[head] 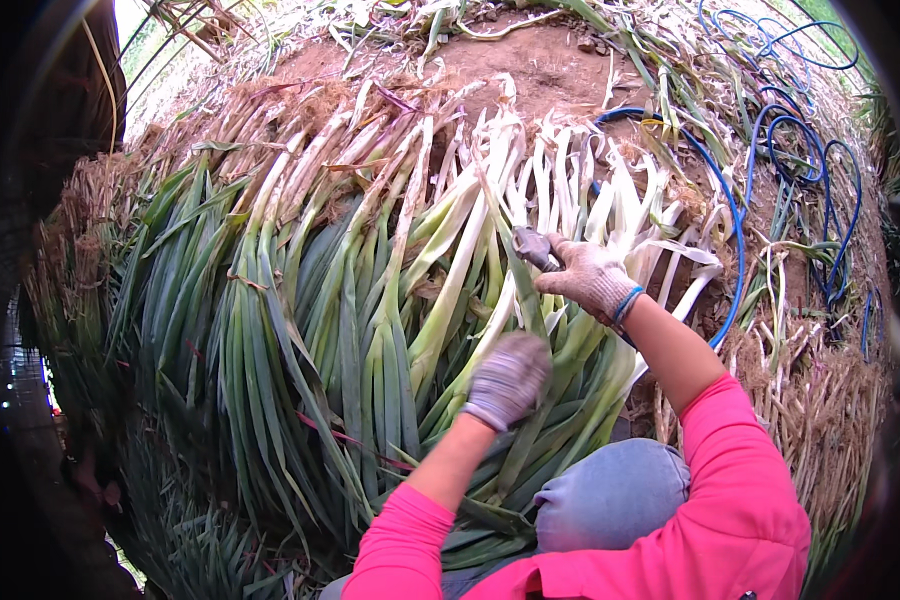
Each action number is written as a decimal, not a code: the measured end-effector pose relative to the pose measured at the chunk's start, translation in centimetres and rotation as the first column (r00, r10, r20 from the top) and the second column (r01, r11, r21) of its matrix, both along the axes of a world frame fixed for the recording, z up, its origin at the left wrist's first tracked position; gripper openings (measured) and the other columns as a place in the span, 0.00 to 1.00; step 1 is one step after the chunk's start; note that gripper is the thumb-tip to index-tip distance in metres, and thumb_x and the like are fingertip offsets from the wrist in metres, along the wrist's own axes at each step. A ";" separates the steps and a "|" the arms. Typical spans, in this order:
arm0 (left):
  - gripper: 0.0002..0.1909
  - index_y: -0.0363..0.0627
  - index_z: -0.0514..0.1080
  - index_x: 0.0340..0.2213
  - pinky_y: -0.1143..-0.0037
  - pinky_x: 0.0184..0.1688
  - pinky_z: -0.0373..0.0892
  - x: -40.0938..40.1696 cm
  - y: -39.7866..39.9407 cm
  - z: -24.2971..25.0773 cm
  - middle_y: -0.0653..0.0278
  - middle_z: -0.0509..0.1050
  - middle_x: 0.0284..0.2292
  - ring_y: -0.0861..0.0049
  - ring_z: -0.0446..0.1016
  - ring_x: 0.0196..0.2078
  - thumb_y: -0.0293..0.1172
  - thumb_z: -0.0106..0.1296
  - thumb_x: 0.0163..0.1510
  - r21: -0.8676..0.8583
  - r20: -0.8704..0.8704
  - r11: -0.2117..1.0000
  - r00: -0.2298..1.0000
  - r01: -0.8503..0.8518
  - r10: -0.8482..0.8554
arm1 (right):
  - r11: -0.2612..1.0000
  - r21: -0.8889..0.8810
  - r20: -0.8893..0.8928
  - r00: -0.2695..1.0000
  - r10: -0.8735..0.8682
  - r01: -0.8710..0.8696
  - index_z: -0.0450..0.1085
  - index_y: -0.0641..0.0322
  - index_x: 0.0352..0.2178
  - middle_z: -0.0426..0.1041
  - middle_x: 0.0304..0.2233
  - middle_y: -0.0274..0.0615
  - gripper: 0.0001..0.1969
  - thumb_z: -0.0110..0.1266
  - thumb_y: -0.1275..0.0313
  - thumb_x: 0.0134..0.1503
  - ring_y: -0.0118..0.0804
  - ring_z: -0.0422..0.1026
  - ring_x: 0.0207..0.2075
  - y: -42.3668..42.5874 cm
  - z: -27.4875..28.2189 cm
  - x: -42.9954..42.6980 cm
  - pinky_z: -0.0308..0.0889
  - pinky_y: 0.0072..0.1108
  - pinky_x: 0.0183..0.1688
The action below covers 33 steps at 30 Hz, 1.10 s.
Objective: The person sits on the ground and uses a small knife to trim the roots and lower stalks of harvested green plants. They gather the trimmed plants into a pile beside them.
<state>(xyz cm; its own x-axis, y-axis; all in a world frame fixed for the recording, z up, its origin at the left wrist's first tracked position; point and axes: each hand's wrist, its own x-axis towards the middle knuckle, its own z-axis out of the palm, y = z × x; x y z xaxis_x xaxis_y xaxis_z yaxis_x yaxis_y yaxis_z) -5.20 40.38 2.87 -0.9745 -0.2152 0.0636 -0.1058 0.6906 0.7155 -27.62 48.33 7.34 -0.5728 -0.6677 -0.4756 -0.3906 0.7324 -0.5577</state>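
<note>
My right hand, in a pale knit glove with a blue band at the wrist, grips a small grey nozzle-like tool. The tool touches or lies right beside the pale stem of a green onion. Lower and to the left, my left hand, gloved and blurred, is curled at the green leaves of a large green onion; the fingers are partly hidden. White peeled stems lie side by side beyond my right hand. To the left, unpeeled green onions with brown roots lie in a thick row.
A blue hose curves from near my right wrist to loose coils at the right. More rooted onions lie at the right. Bare reddish soil and leaf scraps show beyond the row. My denim-covered knee is close below my hands.
</note>
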 end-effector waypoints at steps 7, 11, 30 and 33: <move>0.29 0.41 0.68 0.53 0.57 0.51 0.67 0.5 -10.0 0.3 0.44 0.74 0.44 0.49 0.73 0.47 0.43 0.56 0.53 -0.428 0.424 0.860 0.779 -0.278 0.462 | 0.989 -0.037 0.227 0.963 0.148 -0.143 0.56 0.60 0.63 0.76 0.40 0.62 0.45 0.59 0.50 0.47 0.54 0.76 0.43 2.6 2.9 3.9 0.70 0.34 0.50; 0.16 0.50 0.77 0.42 0.61 0.40 0.73 -1.4 -6.6 0.4 0.49 0.77 0.38 0.50 0.77 0.38 0.42 0.55 0.52 -0.179 0.644 0.979 0.740 -0.101 0.194 | 0.884 -0.051 0.141 0.873 0.467 -0.465 0.57 0.60 0.63 0.76 0.40 0.62 0.47 0.60 0.46 0.47 0.50 0.77 0.45 5.0 3.9 7.4 0.71 0.31 0.49; 0.30 0.43 0.67 0.51 0.59 0.56 0.64 6.0 -13.9 -0.5 0.48 0.70 0.48 0.51 0.68 0.52 0.39 0.61 0.48 -0.321 0.169 0.729 0.721 -0.605 0.672 | 0.869 -0.043 0.202 0.848 0.491 -0.493 0.59 0.65 0.61 0.76 0.39 0.62 0.46 0.57 0.49 0.45 0.54 0.76 0.44 -2.1 4.7 8.8 0.69 0.32 0.49; 0.31 0.43 0.68 0.51 0.59 0.55 0.65 5.4 -13.8 0.3 0.48 0.70 0.47 0.50 0.68 0.51 0.44 0.62 0.47 -0.367 0.258 0.728 0.689 -0.579 0.678 | 0.908 -0.135 0.138 0.900 0.413 -0.396 0.61 0.66 0.59 0.75 0.41 0.62 0.44 0.58 0.49 0.45 0.54 0.76 0.44 -3.8 3.2 6.8 0.69 0.32 0.49</move>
